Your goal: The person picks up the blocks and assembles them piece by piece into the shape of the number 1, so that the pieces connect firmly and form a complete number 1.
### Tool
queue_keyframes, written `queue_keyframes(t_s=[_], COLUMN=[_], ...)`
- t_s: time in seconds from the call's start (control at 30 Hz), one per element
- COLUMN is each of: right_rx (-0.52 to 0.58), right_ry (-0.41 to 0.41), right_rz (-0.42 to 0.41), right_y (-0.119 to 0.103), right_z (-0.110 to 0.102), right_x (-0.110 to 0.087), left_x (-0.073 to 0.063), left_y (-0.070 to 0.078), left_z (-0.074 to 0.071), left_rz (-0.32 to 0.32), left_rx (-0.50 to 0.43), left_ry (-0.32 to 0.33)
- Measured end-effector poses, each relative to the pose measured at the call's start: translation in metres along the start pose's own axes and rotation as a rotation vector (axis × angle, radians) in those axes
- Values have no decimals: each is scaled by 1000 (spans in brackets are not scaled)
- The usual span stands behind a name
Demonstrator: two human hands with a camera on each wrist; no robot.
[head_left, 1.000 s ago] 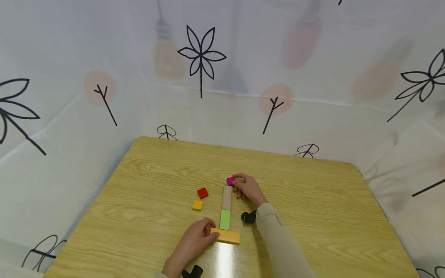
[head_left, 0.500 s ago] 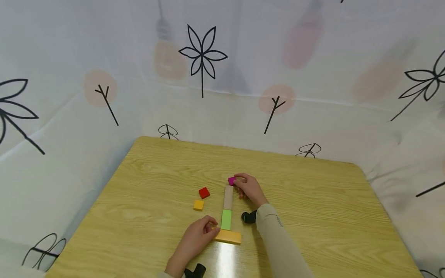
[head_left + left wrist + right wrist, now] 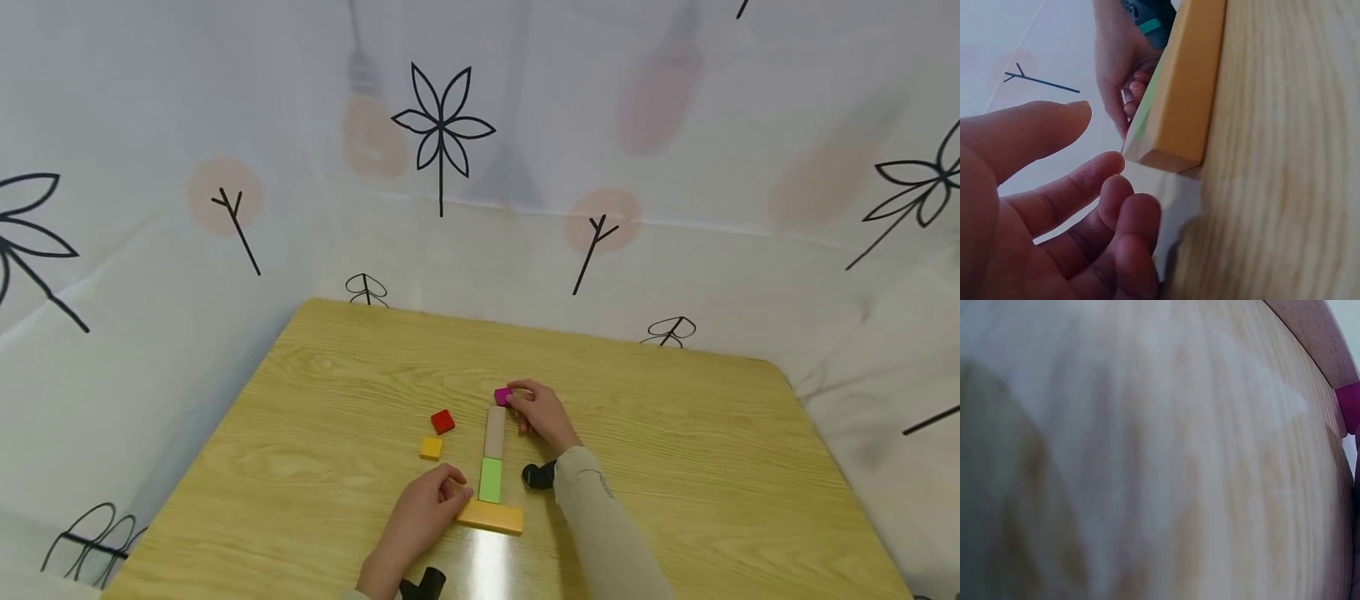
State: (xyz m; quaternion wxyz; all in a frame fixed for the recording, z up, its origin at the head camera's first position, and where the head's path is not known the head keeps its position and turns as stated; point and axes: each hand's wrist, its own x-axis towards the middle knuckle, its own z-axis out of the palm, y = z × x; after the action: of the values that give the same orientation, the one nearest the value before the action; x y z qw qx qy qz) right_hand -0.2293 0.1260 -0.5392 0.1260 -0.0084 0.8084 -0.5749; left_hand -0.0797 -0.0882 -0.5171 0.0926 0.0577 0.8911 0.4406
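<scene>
A long orange block (image 3: 491, 517) lies crosswise on the table. From it a light green block (image 3: 491, 480) and a pale wood block (image 3: 494, 432) run end to end away from me. At their far end sits a small magenta block (image 3: 502, 397), which my right hand (image 3: 543, 415) pinches between thumb and index finger. My left hand (image 3: 423, 510) is by the orange block's left end. In the left wrist view its loosely bent fingers (image 3: 1138, 219) are just off the orange block (image 3: 1188, 87), holding nothing. The right wrist view catches only an edge of the magenta block (image 3: 1350, 407).
Left of the row, a red block (image 3: 442, 421) and a small yellow block (image 3: 431, 448) lie on the wooden table (image 3: 675, 433). A patterned cloth (image 3: 495, 267) hangs behind the table and at its sides. Black devices sit at both wrists.
My left thumb and fingers have come off the orange block's left end. My right hand stays at the magenta block, and the blocks keep their places.
</scene>
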Motion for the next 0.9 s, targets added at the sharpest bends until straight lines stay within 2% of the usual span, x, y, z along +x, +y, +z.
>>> queue_keyframes(t_s=[0.27, 0.4, 0.57, 0.7, 0.9], right_rx=[-10, 0, -5, -17, -10], right_ry=[-2, -4, -8, -7, -3], right_rz=[-11, 11, 3, -4, -13], right_y=[-2, -2, -3, -3, -2], right_z=[0, 1, 2, 2, 0], right_x=[1, 0, 1, 1, 0], left_x=[4, 4, 6, 9, 14], left_y=[-4, -5, -3, -5, -6], left_z=[-15, -22, -29, -30, -32], left_rz=[11, -8, -50, -105, -175], left_rx=[40, 103, 116, 125, 136], left_ry=[109, 184, 273, 294, 246])
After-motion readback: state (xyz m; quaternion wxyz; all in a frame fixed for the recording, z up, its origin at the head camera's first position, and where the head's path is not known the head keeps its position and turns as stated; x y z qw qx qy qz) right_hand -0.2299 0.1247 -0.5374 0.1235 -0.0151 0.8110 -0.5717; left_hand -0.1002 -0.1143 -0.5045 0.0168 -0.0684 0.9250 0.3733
